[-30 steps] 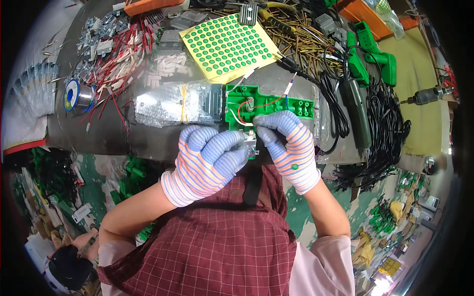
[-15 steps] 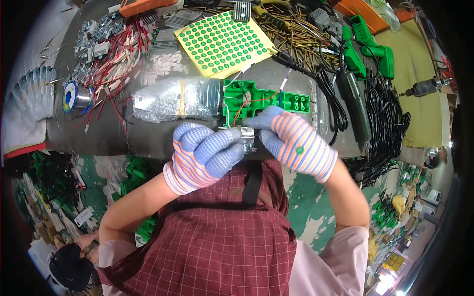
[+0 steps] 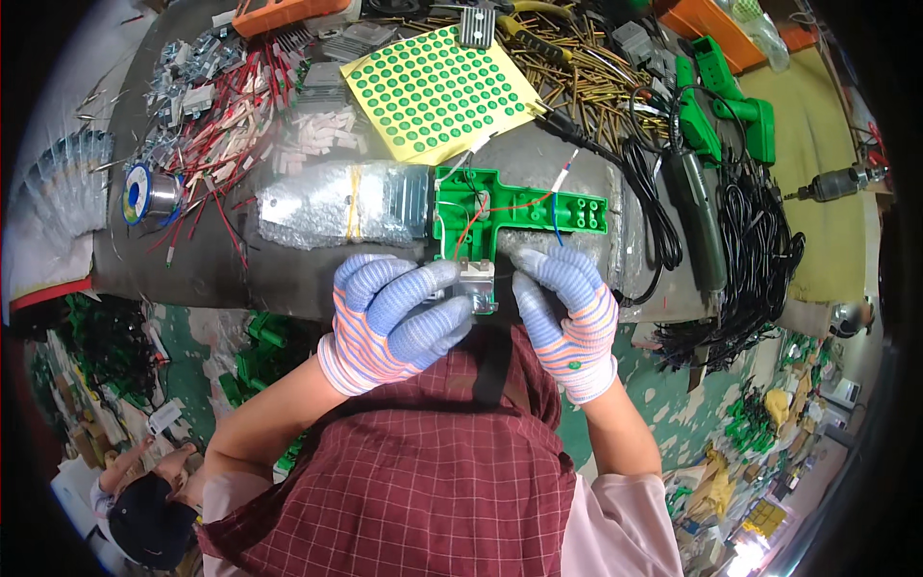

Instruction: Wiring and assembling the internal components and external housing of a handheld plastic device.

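Head view, grey workbench [image 3: 221,279], green floor [image 3: 663,404], left hand [image 3: 389,317], right hand [image 3: 567,313] pinching green housing [image 3: 510,207].

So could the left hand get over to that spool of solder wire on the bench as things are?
Probably yes. The left hand is busy pinching a small part at the green plastic piece, but the solder spool sits to its left on the bench, with only loose red wires nearby and nothing standing between them.

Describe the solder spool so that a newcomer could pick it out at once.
Start at the grey bench and go to its left end, beside the red wires. The solder spool lies there: the only round reel, blue-rimmed with silvery wire wound on it.
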Demonstrator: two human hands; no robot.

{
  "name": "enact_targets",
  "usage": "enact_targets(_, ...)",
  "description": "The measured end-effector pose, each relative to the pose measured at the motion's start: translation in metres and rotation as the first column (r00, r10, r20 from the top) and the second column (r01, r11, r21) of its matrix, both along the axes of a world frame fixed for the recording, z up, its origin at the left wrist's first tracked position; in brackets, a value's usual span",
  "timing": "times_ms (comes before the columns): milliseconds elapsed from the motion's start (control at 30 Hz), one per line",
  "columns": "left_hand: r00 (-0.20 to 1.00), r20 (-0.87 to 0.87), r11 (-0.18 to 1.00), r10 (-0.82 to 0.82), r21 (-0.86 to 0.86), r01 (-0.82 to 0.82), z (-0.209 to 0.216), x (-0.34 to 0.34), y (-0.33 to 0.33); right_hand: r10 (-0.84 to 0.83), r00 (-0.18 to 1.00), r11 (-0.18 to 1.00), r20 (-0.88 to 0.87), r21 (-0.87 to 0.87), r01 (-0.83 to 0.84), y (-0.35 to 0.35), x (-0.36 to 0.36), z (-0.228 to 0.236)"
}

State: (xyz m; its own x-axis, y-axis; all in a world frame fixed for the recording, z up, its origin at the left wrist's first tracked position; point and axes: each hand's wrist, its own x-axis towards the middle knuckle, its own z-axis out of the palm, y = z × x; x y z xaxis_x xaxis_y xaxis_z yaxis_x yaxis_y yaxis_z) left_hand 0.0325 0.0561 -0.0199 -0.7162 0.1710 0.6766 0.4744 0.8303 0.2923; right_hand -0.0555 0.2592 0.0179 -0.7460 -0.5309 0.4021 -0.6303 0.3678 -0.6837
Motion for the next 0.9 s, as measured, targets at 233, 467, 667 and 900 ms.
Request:
enact_targets(233,0.991,0.039,0.989,0.128,-0.083,-0.125,0.045,-0.005,-0.056,-0.105,0.994,0.993,-0.032,-0.06,0.103,0.01,0.013,0.01)
enact_targets(467,0.897,0.283,0.908,0.34,0.15,-0.392,0.062,-0.111,-0.111,-0.153,0.988,0.984,-0.018,-0.091,0.151,-0.001,0.021,0.017)
enact_targets(667,0.804,0.288,0.85,0.521,-0.265,-0.456,0.053,-0.155,-0.106,-0.126,0.989,0.983,-0.083,-0.148,0.113,-0.007,0.026,0.033)
enact_targets(900,0.97,0.222,0.956,-0.097,0.291,0.029,0.09,-0.022,-0.016,-0.106,0.812,0.97,-0.575,0.12,0.212,-0.009,0.015,0.079)
